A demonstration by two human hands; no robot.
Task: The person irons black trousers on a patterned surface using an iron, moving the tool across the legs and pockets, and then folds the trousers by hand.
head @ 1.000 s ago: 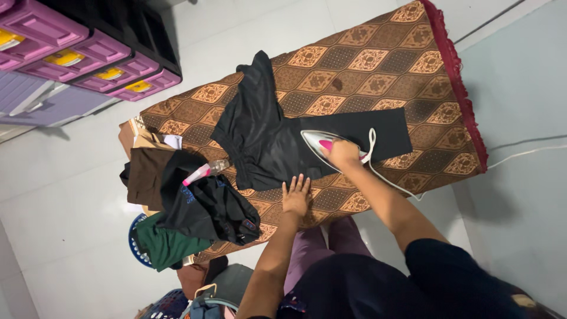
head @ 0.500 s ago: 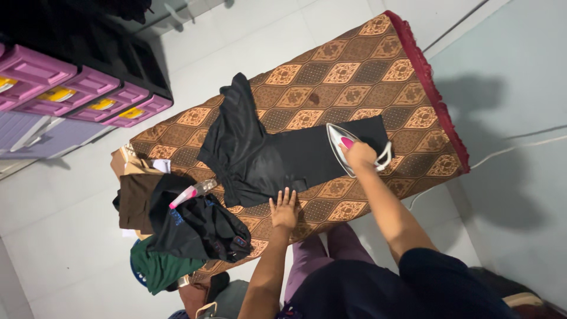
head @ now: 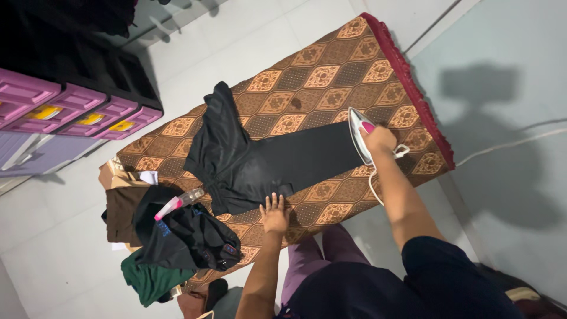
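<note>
Iron: white steam iron (head: 358, 134) with a pink handle, lying flat at the far end of the black garment, nose pointing away from the person.
Right hand: right hand (head: 381, 139) is wrapped tight around the iron's handle, fingers curled closed over it.
Left hand: left hand (head: 274, 214) lies palm down with fingers spread, pressed on the near edge of the garment where it meets the patterned cloth.
Garment: black garment (head: 260, 159) is stretched out along the middle of the worktop, its wider bunched part toward the clothes pile, its narrow part running to the iron.
Worktop: worktop (head: 331, 77) covered with a brown diamond-patterned cloth with a dark red fringe at one end.
Cord: white cord (head: 373, 188) hangs from the iron past the worktop's near edge.
Pile: heap of clothes (head: 177, 236) (black, brown and green) at the other end of the worktop, with a pink-capped spray bottle (head: 177, 203) resting on top.
Drawers: pink plastic drawers (head: 77, 112) stand on the floor beyond the pile.
</note>
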